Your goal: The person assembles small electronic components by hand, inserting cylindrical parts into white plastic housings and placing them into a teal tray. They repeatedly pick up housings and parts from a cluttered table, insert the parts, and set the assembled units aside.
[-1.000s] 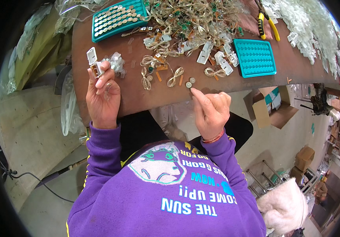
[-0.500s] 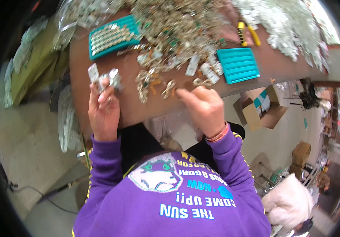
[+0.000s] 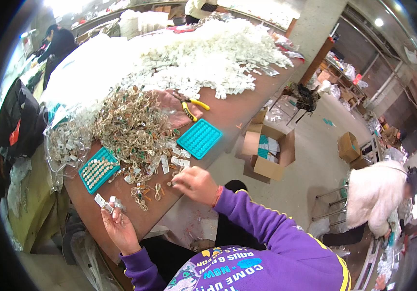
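My left hand (image 3: 120, 232) is at the near left edge of the brown table, palm up, with thumb and fingers closed on small white tags (image 3: 100, 200). My right hand (image 3: 198, 185) is low over the table's front edge, its fingers curled together. A tiny round grey piece (image 3: 169, 184) shows at its fingertips; I cannot tell whether they grip it. Between the hands lie small tied beige cords (image 3: 158, 192) with orange bits. Beyond them is a heap of tangled beige cords (image 3: 130, 123). White tags (image 3: 165, 164) lie beside the heap.
A teal tray (image 3: 113, 164) holding rows of round pieces sits left, another teal grooved tray (image 3: 200, 139) right. Yellow-handled pliers (image 3: 189, 110) lie behind it. White pieces (image 3: 203, 63) cover the far table. An open cardboard box (image 3: 266, 167) stands right. Other people work nearby (image 3: 376, 194).
The view has swung up and to the right, showing more of the room. My left hand keeps the white tags; my right hand has moved off the small tied cords toward the right.
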`<act>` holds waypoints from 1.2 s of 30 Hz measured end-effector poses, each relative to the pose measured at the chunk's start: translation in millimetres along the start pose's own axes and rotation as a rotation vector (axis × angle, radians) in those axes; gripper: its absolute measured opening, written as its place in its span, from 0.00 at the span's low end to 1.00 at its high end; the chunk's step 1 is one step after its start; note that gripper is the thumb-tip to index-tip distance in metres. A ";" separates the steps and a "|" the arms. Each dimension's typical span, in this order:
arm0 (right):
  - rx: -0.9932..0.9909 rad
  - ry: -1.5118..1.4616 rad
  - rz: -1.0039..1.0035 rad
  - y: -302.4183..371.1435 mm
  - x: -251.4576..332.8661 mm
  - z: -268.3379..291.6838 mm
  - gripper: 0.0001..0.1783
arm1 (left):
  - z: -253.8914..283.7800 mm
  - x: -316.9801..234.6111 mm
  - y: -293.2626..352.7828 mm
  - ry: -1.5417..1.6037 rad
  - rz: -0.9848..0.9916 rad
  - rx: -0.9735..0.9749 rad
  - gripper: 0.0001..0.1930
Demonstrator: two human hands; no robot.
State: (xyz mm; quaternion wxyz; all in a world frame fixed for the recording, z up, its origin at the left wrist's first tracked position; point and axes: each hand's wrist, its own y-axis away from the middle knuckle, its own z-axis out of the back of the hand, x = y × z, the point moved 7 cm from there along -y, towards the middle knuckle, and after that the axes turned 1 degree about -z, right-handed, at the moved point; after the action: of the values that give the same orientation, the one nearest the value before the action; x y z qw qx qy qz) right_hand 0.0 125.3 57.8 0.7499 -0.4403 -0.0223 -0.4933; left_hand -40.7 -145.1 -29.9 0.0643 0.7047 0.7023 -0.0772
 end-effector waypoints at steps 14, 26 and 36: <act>-0.327 0.562 -0.737 -47.7 -368.9 254.7 0.10 | 2.6 -2.7 10.6 0.097 0.057 -0.141 0.11; -0.165 1.053 -0.863 -47.2 -586.7 276.7 0.15 | -26.4 2.5 15.8 0.203 0.132 -0.128 0.05; -0.483 0.244 -0.912 -38.0 -587.4 283.5 0.23 | -11.4 0.1 21.6 0.248 0.080 -0.239 0.15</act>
State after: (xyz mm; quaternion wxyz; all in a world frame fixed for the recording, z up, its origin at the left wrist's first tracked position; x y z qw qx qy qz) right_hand -216.2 737.0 -19.5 0.3335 -0.4853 -0.0099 -0.8082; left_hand -18.9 -142.8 -19.1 0.0635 0.7235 0.6805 0.0972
